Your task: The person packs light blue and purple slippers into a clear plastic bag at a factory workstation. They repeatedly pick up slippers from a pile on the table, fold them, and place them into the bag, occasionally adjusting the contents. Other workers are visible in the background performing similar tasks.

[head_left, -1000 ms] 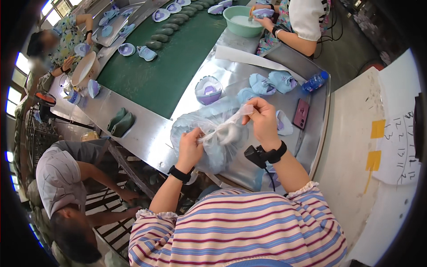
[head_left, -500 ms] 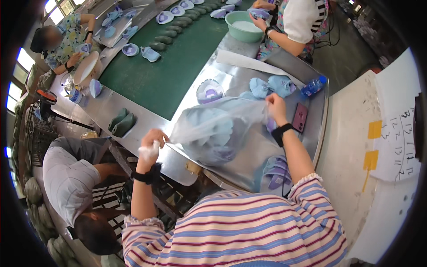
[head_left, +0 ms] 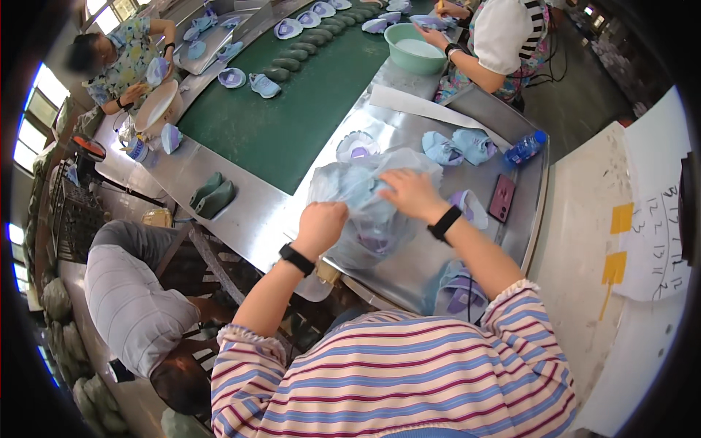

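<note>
A clear plastic bag (head_left: 358, 244) with light-blue and purple shoe uppers inside rests on the metal tabletop in front of me. At its left side, my left hand (head_left: 319, 228) is closed on the plastic. My right hand (head_left: 412, 196) lies over the top of the bag, its fingers stretched and apart on the gathered film. Just behind the bag sits a loose shoe upper (head_left: 358, 145). Two light-blue uppers (head_left: 458, 147) lie to the back right, and a white and purple one (head_left: 469, 207) is by my right wrist.
A pink phone (head_left: 502, 198) and a blue bottle (head_left: 524, 148) stand near the table's right edge. A green conveyor belt (head_left: 255, 135) carries dark shoe lasts and uppers. Co-workers sit at the far sides; another person (head_left: 135, 314) bends down at my left. More uppers (head_left: 461, 292) lie close to me.
Both hands have come together over the bag; the stretched mouth is now bunched. My left hand moved right, and my right hand moved left and down, its fingers now spread.
</note>
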### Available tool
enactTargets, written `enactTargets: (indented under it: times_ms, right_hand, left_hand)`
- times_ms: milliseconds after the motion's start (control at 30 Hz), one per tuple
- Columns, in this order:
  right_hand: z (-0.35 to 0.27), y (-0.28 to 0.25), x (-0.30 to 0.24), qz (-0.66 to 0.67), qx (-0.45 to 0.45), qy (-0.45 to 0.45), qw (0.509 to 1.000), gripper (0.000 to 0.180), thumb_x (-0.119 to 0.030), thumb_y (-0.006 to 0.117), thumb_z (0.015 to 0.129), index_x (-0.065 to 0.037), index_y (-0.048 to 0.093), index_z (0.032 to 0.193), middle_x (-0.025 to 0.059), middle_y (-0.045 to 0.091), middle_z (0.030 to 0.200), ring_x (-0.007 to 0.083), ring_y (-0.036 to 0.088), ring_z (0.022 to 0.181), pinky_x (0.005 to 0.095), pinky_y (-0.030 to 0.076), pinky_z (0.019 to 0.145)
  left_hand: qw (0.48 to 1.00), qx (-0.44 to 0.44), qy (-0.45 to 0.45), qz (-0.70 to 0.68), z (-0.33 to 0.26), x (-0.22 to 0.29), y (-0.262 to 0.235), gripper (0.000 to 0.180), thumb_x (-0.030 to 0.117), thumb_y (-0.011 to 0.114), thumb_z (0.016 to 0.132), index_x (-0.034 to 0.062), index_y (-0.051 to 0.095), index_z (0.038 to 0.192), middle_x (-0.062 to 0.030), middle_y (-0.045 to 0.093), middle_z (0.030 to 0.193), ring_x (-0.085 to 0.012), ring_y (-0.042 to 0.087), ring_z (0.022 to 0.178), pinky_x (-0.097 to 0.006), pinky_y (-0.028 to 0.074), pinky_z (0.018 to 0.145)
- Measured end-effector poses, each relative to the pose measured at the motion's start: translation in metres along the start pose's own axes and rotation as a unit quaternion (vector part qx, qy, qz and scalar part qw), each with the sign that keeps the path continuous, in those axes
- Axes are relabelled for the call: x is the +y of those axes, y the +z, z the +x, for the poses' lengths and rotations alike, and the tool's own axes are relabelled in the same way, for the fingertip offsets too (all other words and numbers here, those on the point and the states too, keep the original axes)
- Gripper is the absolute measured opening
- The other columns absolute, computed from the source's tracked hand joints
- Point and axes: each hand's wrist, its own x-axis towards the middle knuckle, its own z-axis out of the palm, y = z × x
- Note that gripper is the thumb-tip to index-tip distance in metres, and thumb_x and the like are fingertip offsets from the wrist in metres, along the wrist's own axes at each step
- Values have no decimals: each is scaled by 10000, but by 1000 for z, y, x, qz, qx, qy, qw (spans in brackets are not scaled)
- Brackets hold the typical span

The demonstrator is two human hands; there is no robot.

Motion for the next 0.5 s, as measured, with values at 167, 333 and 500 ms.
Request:
enactTargets:
  times_ms: [167, 333, 500]
  right_hand:
    - [-12, -3, 98, 94, -170, 158, 968, 449, -480, 516, 798, -75, 621, 961, 137, 607, 1010, 338, 557, 939, 403, 419, 802]
    - [-10, 8, 117, 100, -186, 157, 965, 637, -517, 571, 756, -81, 482, 1212, 201, 577, 1071, 328, 606, 862, 378, 491, 684]
    - [-19, -22, 91, 336, -256, 308, 853, 884, -676, 447, 756, -33, 289, 1342, 197, 543, 1119, 254, 645, 687, 342, 520, 527]
  left_hand:
    - [869, -177, 359, -291, -61, 27, -11, 20, 68, 574, 748, 64, 565, 765, -122, 534, 858, -325, 530, 826, -379, 435, 735]
    - [975, -168, 143, -37, -59, -53, 45, 252, 237, 482, 878, 27, 507, 1015, -175, 565, 904, -331, 579, 864, -347, 464, 736]
    - [903, 88, -103, -408, -25, -83, 39, 420, 246, 457, 889, -66, 372, 1156, -244, 574, 882, -325, 620, 719, -403, 488, 618]
